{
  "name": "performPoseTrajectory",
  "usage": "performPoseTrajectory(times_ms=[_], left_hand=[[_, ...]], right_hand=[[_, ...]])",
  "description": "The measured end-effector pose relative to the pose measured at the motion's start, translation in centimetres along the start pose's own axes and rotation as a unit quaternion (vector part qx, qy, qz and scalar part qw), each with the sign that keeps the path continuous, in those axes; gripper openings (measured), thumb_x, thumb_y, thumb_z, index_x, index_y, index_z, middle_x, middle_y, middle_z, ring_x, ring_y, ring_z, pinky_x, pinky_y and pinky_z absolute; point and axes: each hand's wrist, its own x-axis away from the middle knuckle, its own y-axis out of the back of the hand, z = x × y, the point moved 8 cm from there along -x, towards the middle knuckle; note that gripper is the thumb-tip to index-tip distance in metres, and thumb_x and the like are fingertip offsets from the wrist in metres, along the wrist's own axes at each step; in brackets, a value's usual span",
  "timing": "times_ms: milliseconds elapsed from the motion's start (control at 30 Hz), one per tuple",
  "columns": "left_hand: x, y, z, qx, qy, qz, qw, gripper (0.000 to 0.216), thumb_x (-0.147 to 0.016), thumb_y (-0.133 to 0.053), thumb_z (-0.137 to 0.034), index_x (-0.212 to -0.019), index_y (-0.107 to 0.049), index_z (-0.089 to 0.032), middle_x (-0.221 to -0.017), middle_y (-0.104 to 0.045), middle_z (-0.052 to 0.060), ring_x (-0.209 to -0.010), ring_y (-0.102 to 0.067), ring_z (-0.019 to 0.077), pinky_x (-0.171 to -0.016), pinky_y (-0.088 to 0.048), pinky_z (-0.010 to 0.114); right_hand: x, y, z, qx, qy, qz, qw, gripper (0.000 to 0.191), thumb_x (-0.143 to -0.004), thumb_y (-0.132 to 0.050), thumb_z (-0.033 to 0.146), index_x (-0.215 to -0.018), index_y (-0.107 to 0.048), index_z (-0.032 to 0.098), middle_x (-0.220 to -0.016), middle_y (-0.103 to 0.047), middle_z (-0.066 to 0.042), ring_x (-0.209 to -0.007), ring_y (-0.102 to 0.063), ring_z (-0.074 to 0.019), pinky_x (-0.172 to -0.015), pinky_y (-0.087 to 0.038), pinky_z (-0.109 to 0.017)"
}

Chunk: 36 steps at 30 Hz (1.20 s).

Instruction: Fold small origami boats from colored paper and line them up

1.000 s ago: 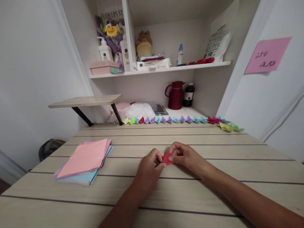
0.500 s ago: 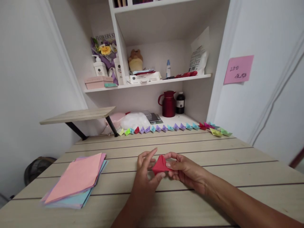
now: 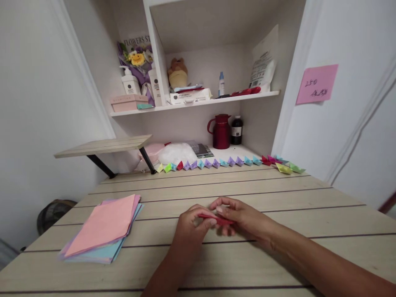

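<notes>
Between my two hands, just above the wooden table (image 3: 173, 247), is a small piece of folded red paper (image 3: 220, 220), seen nearly edge-on. My left hand (image 3: 192, 225) pinches its left end between thumb and fingers. At the right end my right hand (image 3: 232, 214) grips it, thumb on top and the other fingers curled behind. Part of the paper is hidden by the fingers. Left of my hands lies a stack of square coloured paper (image 3: 102, 225), pink on top with purple and blue sheets below.
Small folded paper boats (image 3: 215, 163) in several colours line the table's back edge. A low wooden stand (image 3: 105, 145) with black legs is at the back left. Behind stand a dark red jug (image 3: 221, 132), a dark bottle (image 3: 236, 130) and a loaded shelf (image 3: 198, 102).
The red paper has tipped from showing a triangular face to lying nearly edge-on. My left fingers, raised before, have closed onto its left end. The view has shifted slightly.
</notes>
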Motion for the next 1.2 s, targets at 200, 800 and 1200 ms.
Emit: performPoseTrajectory(times_ms=[200, 800, 1200], left_hand=[[0.2, -0.3, 1.6, 0.005, 0.086, -0.017, 0.996, 0.007, -0.071, -0.064, -0.021, -0.067, -0.068, -0.016, -0.070, -0.064, 0.002, -0.070, -0.057, 0.0169, -0.069, -0.043, 0.028], [0.5, 0.1, 5.3, 0.216, 0.165, -0.138, 0.952, 0.033, -0.064, -0.077, -0.044, -0.069, -0.062, -0.016, -0.055, -0.061, 0.000, -0.054, -0.052, 0.0112, -0.061, -0.040, 0.023], [1.0, -1.7, 3.8, 0.387, 0.189, -0.039, 0.902, 0.026, -0.074, -0.075, -0.035, -0.071, -0.063, -0.012, -0.065, -0.054, 0.000, -0.061, -0.043, 0.0082, -0.063, -0.036, 0.022]], right_hand=[[0.4, 1.1, 2.2, 0.101, 0.090, -0.066, 0.989, 0.035, -0.075, -0.069, 0.054, -0.084, -0.068, 0.020, -0.082, -0.066, -0.002, -0.078, -0.057, -0.0165, -0.073, -0.042, -0.029], [-0.3, 0.9, -0.2, -0.018, 0.051, -0.123, 0.991, 0.031, -0.062, -0.083, 0.037, -0.072, -0.062, 0.017, -0.059, -0.060, 0.004, -0.056, -0.046, -0.0101, -0.057, -0.030, -0.023], [1.1, -0.8, 2.2, -0.044, 0.115, -0.078, 0.989, 0.029, -0.086, -0.062, 0.047, -0.080, -0.061, 0.019, -0.080, -0.062, -0.001, -0.075, -0.054, -0.0154, -0.074, -0.039, -0.030]])
